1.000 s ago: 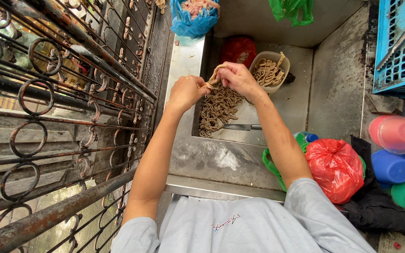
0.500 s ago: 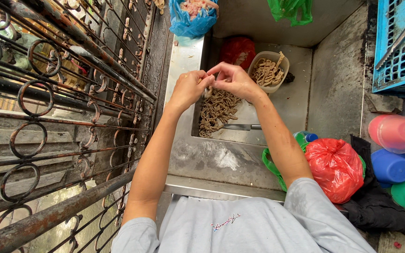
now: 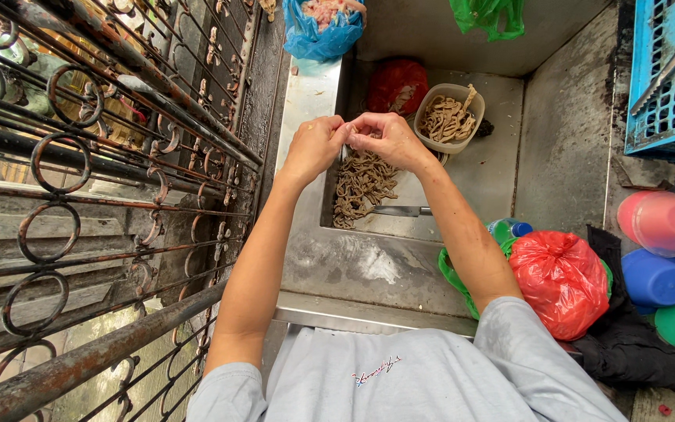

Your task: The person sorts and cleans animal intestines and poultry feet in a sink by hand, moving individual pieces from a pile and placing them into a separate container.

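Head view: both hands meet above the metal tray (image 3: 462, 223), left hand (image 3: 314, 147) and right hand (image 3: 388, 139) pinched shut on one brown strip (image 3: 347, 134), held over the heap of strips (image 3: 361, 187) just below; bowl (image 3: 448, 117) beside the right hand.

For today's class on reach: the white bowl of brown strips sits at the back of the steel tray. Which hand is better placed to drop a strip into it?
Probably the right hand: it is beside the bowl, while the left hand is farther away.
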